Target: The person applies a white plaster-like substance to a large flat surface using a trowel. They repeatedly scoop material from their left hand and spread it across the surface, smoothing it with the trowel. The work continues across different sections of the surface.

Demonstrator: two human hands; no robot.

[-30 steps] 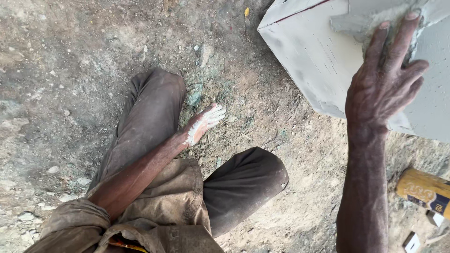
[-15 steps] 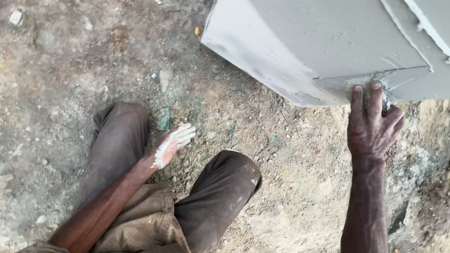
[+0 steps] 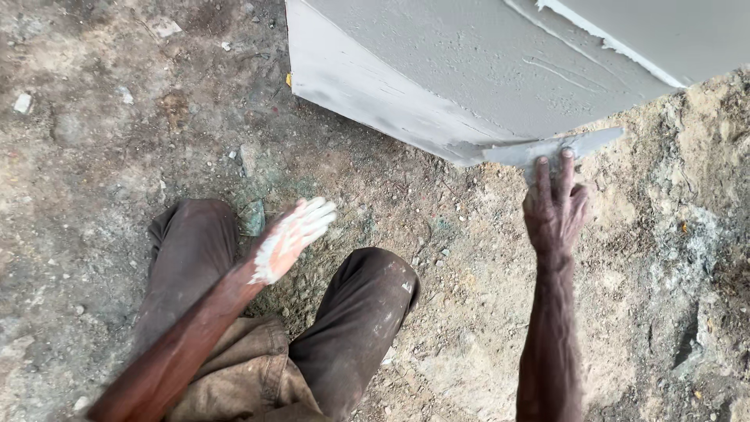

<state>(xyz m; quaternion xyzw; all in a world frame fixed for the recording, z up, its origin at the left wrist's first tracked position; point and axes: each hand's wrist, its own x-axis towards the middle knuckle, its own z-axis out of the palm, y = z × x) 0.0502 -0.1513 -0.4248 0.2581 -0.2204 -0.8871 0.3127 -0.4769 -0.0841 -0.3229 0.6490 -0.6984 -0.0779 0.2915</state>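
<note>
My right hand point(image 3: 555, 211) grips a flat metal trowel blade point(image 3: 551, 147) coated in grey plaster, two fingers pressed on top of it. The blade lies against the bottom edge of a grey plastered wall corner point(image 3: 437, 86) where it meets the ground. My left hand point(image 3: 291, 237), smeared white with plaster, hangs open in the air above my knees, holding nothing. My legs in dirty brown trousers point(image 3: 351, 320) are bent beneath me.
Rough dirt ground point(image 3: 117, 133) with small stones and debris spreads left and below. A white plaster ridge point(image 3: 601, 35) runs across the wall's upper right. Rocky, lumpy earth point(image 3: 687, 234) rises at the right beside the wall base.
My right hand has slid down the wall from its upper face to the bottom edge. The view has shifted, so the wall fills more of the top. My left hand stays open.
</note>
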